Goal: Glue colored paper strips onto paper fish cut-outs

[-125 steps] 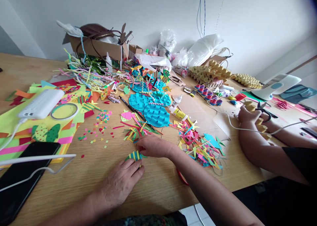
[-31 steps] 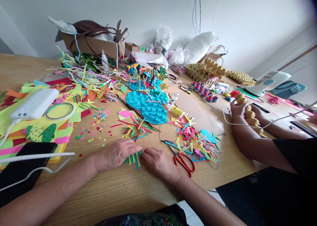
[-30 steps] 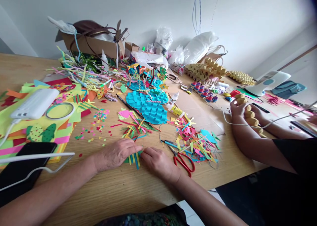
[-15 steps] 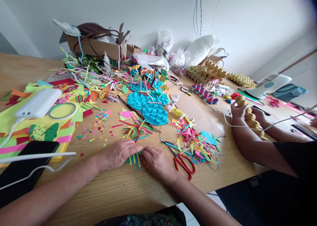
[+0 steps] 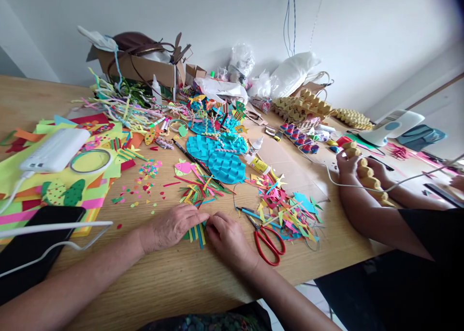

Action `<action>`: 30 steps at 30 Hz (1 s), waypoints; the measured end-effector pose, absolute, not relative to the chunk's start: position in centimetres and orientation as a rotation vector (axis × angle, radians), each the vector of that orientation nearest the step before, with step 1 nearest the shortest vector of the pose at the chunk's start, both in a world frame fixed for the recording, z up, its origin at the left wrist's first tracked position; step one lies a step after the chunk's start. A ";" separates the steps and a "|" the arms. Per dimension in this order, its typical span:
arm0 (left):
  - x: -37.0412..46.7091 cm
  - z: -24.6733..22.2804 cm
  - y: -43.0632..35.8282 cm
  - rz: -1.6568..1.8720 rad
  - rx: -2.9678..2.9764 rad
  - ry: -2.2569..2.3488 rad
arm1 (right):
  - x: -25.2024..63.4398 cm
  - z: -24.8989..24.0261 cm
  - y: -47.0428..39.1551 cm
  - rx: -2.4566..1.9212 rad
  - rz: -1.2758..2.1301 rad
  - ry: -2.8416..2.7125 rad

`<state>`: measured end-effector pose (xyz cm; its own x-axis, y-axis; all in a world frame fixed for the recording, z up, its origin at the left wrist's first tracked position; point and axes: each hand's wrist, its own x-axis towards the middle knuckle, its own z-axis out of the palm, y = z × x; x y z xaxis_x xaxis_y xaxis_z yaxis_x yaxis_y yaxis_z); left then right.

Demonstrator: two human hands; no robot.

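Note:
Near the table's front edge, my left hand [image 5: 177, 225] is closed on a small green paper piece [image 5: 195, 233] with yellow and blue strips across it. My right hand [image 5: 229, 235] meets it from the right, fingers pinched at the piece's right end. Part of the paper is hidden under the fingers. Behind my hands lie loose thin paper strips [image 5: 199, 190] and a pink paper fish [image 5: 184, 167]. Red-handled scissors [image 5: 268, 244] rest to the right of my right hand, beside a heap of coloured scraps [image 5: 290, 210].
Blue scaly paper pieces [image 5: 226, 166] lie mid-table with glue bottles [image 5: 260, 165] beside them. A phone [image 5: 39, 249] and a white power bank [image 5: 54, 150] are at left. At right, a person's hands [image 5: 350, 164] hold an egg-carton strip [image 5: 367, 176]; a cable crosses there.
My right hand's fingers have shifted slightly at the paper piece's right end. My left hand has hardly moved. The view has shifted a little.

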<state>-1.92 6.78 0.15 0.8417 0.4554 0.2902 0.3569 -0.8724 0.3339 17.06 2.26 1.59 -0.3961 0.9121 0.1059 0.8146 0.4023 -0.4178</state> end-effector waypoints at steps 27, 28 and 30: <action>-1.5 0.7 6.7 0.475 2.837 0.525 | 18.0 2.3 1.0 -1.225 0.229 -2.618; -1.5 0.7 6.7 0.458 2.853 0.519 | 18.2 2.4 1.1 -1.261 0.327 -2.535; -1.5 0.8 6.6 0.409 2.883 0.519 | 18.5 2.8 1.4 -1.320 0.494 -2.368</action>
<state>-1.52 6.64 0.81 0.9010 0.3644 0.2354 0.3137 -0.9221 0.2266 18.47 1.42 2.75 -0.4842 0.8606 0.1580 0.7256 0.4958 -0.4771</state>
